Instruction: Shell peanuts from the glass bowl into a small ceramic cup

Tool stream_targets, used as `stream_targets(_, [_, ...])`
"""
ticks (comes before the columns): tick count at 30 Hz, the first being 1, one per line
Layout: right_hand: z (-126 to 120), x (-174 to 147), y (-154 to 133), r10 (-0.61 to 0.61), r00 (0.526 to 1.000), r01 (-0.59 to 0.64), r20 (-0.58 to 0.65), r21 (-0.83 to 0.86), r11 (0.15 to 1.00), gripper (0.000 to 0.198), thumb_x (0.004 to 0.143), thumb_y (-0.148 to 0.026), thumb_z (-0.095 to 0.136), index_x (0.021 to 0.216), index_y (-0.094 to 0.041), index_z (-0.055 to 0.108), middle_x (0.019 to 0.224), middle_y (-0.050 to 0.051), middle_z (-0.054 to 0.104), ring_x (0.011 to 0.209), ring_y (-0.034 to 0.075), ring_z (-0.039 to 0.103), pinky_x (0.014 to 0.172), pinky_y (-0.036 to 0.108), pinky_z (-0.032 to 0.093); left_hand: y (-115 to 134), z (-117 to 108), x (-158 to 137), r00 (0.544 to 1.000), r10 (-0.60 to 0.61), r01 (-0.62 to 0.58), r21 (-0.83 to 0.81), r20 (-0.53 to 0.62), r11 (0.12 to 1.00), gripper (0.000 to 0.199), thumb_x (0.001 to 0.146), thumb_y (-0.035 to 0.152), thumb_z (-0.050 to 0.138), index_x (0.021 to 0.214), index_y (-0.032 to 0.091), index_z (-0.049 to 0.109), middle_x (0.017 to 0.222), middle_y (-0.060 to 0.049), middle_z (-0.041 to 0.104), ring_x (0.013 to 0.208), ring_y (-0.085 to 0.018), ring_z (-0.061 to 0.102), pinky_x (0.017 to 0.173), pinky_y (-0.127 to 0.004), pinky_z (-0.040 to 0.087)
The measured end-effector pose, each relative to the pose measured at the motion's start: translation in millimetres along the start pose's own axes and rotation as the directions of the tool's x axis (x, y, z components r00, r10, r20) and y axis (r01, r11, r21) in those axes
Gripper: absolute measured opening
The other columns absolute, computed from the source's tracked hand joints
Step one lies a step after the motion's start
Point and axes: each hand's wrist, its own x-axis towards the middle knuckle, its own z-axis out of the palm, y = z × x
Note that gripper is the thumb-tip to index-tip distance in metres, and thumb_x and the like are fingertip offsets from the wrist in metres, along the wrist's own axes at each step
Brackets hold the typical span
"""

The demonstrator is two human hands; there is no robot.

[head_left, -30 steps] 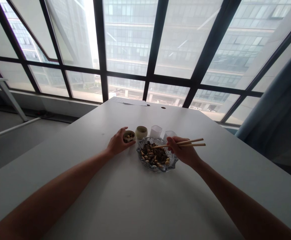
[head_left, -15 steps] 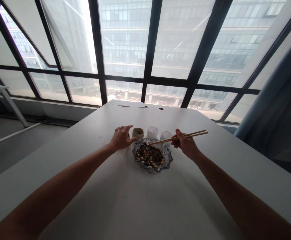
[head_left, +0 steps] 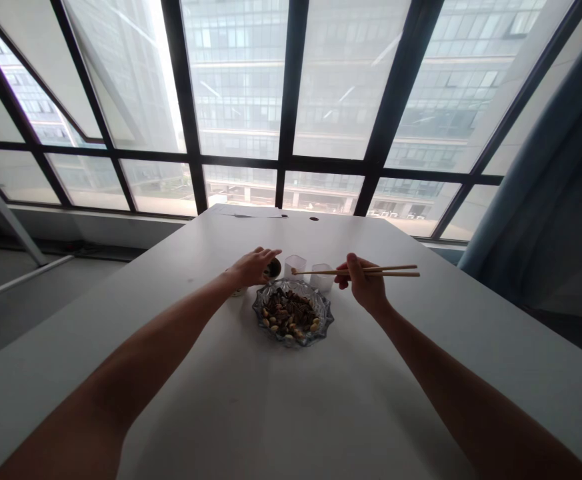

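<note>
While pinching a tan morsel (head_left: 294, 271), seemingly a nut, at the tips of two wooden chopsticks (head_left: 395, 271), holding it up off the table (head_left: 281, 407), just beyond the far rim of a glass dish (head_left: 327, 319) and in line with a translucent cup (head_left: 296, 261); being too small to tell whether above that cup or in front of it. Probably being light, hard and fairly smooth, rounded enough for rolling or slipping out; likely calling for a gentle, even pinch across its widest part rather than a hard squeeze at one end. Gripping the chopsticks near mid-length with the right hand (head_left: 368, 291), pressing thumb and fingers together on them, pointing the tips left and jutting the back ends out to the right. Probably being light and stiff too, and handling well from there. Spreading the fingers of the left hand (head_left: 251, 268) beside a dark-mouthed round cup (head_left: 273, 269), not showing clearly whether touching it. Partly hiding a small patterned cup (head_left: 239, 293) behind that wrist. Showing pale nuts and dark, seed-like pieces heaping in the dish, and another translucent cup (head_left: 321, 280) just left of the right hand. Farther out, showing black-framed windows (head_left: 241, 113) and, rightward, a blue curtain (head_left: 545, 180).
</note>
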Motion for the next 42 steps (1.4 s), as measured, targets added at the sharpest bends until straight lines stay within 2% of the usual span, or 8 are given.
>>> stream_targets(6, [3.1, -7.4, -14.2, -0.102, 0.995, 0.101, -0.015, -0.038, 0.994, 0.060, 0.082, -0.076, 0.057, 0.066, -0.019, 0.065, 0.051, 0.005, 0.066, 0.040, 0.015, 0.058, 0.040, 0.027, 0.047, 6.9, 2.1, 1.2, 0.996, 0.078, -0.078, 0.011, -0.042, 0.997, 0.084, 0.069, 0.009, 0.070, 0.147, 0.018, 0.041, 0.132, -0.017, 0.061, 0.124, -0.033, 0.056, 0.101, -0.044, 0.049])
stream_targets(15, [-6.5, 2.7, -9.7, -0.100, 0.991, 0.096, -0.093, -0.051, 0.994, 0.061, 0.081, -0.078, 0.054, 0.065, -0.020, 0.063, 0.050, 0.005, 0.065, 0.039, 0.015, 0.057, 0.040, 0.027, 0.046, -16.6, -1.5, 15.5, 0.965, -0.246, 0.257, -0.139, 0.094, 0.956, 0.091, 0.056, 0.043, 0.085, 0.137, 0.021, 0.051, 0.113, -0.013, 0.073, 0.101, -0.032, 0.070, 0.083, -0.038, 0.055])
stream_targets(19, [-11.5, 6.4, -8.9, -0.107, 0.987, 0.100, -0.117, -0.063, 0.993, 0.062, 0.082, -0.078, 0.053, 0.065, -0.020, 0.063, 0.050, 0.005, 0.065, 0.039, 0.014, 0.057, 0.040, 0.027, 0.046, -24.4, -9.7, 32.7, 0.934, -0.276, 0.312, -0.143, 0.228, 0.939, 0.088, 0.056, 0.054, 0.083, 0.131, 0.018, 0.055, 0.118, -0.018, 0.071, 0.099, -0.031, 0.072, 0.076, -0.036, 0.056])
stream_targets(22, [-14.9, 8.4, -7.1, -0.117, 0.981, 0.108, -0.155, -0.064, 0.992, 0.061, 0.082, -0.077, 0.053, 0.065, -0.019, 0.063, 0.051, 0.005, 0.065, 0.039, 0.014, 0.056, 0.041, 0.026, 0.046, -13.0, -6.0, 48.9, 0.932, -0.302, 0.332, -0.140, 0.201, 0.933, 0.083, 0.060, 0.055, 0.080, 0.129, 0.018, 0.055, 0.125, -0.021, 0.068, 0.106, -0.033, 0.070, 0.081, -0.038, 0.056])
stream_targets(25, [-18.4, 10.5, -4.3, -0.126, 0.976, 0.115, -0.178, -0.070, 0.991, 0.061, 0.083, -0.077, 0.053, 0.065, -0.019, 0.063, 0.050, 0.005, 0.065, 0.039, 0.014, 0.056, 0.041, 0.026, 0.046, 8.0, 7.1, 61.4, 0.952, -0.285, 0.299, -0.135, 0.116, 0.945, 0.086, 0.063, 0.054, 0.081, 0.135, 0.018, 0.051, 0.130, -0.022, 0.065, 0.114, -0.035, 0.067, 0.088, -0.042, 0.054])
stream_targets(31, [-23.1, 12.7, -1.5, -0.135, 0.974, 0.120, -0.183, -0.092, 0.989, 0.062, 0.085, -0.077, 0.051, 0.066, -0.020, 0.063, 0.050, 0.004, 0.065, 0.040, 0.014, 0.056, 0.042, 0.026, 0.047, 38.8, 23.2, 67.1, 0.982, -0.186, 0.187, -0.161, 0.018, 0.969, 0.083, 0.070, 0.040, 0.078, 0.142, 0.017, 0.043, 0.117, -0.017, 0.070, 0.105, -0.032, 0.069, 0.086, -0.042, 0.056])
stream_targets(36, [-21.1, 10.4, 0.0, -0.169, 0.970, 0.147, -0.177, -0.133, 0.980, 0.060, 0.087, -0.075, 0.048, 0.068, -0.020, 0.063, 0.052, 0.004, 0.065, 0.042, 0.015, 0.057, 0.044, 0.027, 0.047, 44.7, 18.3, 59.2, 0.982, 0.067, -0.085, -0.090, -0.179, 0.992, 0.075, 0.073, 0.019, 0.070, 0.143, 0.019, 0.042, 0.133, -0.016, 0.062, 0.121, -0.033, 0.059, 0.098, -0.048, 0.052])
stream_targets(42, [-17.9, 5.2, 1.6, -0.222, 0.962, 0.199, -0.158, -0.149, 0.969, 0.056, 0.092, -0.070, 0.047, 0.070, -0.021, 0.063, 0.053, 0.003, 0.064, 0.043, 0.014, 0.057, 0.045, 0.027, 0.047, 45.4, 16.0, 51.1, 0.971, 0.122, -0.141, -0.078, -0.205, 0.987, 0.076, 0.076, 0.020, 0.070, 0.145, 0.019, 0.039, 0.136, -0.014, 0.059, 0.122, -0.031, 0.058, 0.100, -0.049, 0.052])
